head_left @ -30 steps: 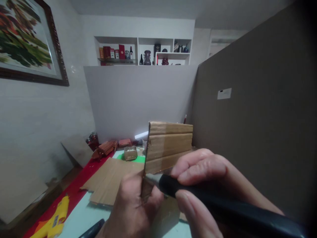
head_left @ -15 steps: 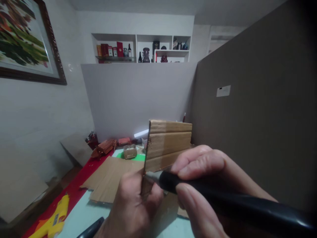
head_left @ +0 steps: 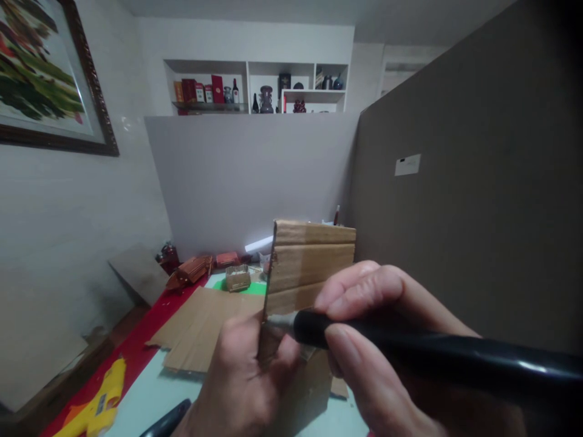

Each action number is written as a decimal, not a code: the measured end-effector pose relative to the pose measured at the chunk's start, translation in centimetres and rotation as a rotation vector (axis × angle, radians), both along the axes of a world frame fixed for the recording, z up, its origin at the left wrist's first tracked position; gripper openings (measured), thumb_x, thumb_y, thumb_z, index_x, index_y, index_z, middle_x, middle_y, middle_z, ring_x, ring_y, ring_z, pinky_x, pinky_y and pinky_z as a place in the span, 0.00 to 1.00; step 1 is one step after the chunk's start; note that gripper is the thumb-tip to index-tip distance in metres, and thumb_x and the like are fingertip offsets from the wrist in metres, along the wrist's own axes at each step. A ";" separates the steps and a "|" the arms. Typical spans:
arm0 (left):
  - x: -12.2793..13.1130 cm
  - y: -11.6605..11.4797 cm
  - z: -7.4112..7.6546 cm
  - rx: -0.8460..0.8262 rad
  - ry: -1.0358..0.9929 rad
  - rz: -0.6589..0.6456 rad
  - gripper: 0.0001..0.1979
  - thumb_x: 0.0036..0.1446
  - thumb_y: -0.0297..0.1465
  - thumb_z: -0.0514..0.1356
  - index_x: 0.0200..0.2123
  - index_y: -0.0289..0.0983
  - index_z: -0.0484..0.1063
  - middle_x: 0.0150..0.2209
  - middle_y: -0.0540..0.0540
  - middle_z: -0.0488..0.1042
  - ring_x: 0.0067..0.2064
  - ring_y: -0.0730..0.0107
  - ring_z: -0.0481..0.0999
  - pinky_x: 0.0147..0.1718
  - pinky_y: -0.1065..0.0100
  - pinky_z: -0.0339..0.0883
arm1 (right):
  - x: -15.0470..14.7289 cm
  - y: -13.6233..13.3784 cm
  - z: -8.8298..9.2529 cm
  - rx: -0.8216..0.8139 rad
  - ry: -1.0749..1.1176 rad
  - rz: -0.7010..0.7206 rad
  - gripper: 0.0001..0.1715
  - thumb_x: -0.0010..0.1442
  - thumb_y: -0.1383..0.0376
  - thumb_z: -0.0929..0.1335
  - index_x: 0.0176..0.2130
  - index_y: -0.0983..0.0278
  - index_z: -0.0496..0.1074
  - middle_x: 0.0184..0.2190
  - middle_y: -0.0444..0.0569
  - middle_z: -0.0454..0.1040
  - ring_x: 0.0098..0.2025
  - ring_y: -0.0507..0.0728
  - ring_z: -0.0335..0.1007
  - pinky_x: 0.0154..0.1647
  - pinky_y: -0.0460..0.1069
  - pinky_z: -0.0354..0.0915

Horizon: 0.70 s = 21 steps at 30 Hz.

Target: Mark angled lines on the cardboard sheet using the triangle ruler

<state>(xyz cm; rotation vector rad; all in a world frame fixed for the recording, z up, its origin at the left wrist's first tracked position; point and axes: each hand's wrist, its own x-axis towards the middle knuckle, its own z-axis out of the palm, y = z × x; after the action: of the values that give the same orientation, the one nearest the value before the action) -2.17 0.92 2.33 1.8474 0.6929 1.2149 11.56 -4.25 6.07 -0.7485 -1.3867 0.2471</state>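
Observation:
A folded cardboard piece [head_left: 312,264] with ridged brown strips stands upright in front of me. My left hand [head_left: 241,379] pinches its lower left edge, fingers closed. My right hand [head_left: 378,340] is wrapped round a long black tool [head_left: 437,352] whose grey metal tip [head_left: 280,321] touches the cardboard near its bottom corner, just above my left thumb.
Flat cardboard sheets [head_left: 204,328] lie on a pale mat over a red table cover. A yellow glue gun [head_left: 98,409] and a black tool [head_left: 166,420] lie at the lower left. Small cardboard models [head_left: 191,271] stand at the back. Grey boards [head_left: 455,200] wall in the back and right.
The black tool's handle has swung up toward level while its tip stays at the cardboard's lower corner. The camera view has tilted down slightly.

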 end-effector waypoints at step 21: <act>-0.3 0.1 0.1 -0.048 0.019 -0.023 0.12 0.60 0.36 0.61 0.46 0.42 0.79 0.43 0.48 0.81 0.42 0.64 0.80 0.39 0.71 0.75 | 0.6 1.0 -0.4 0.114 -0.088 -0.031 0.07 0.61 0.69 0.70 0.32 0.58 0.72 0.30 0.42 0.75 0.25 0.52 0.72 0.20 0.45 0.67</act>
<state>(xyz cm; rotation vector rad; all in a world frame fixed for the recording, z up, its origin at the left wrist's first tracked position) -2.45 1.02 2.42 1.8242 0.7038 1.1575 12.18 -3.22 5.64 -0.6929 -1.4587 0.1108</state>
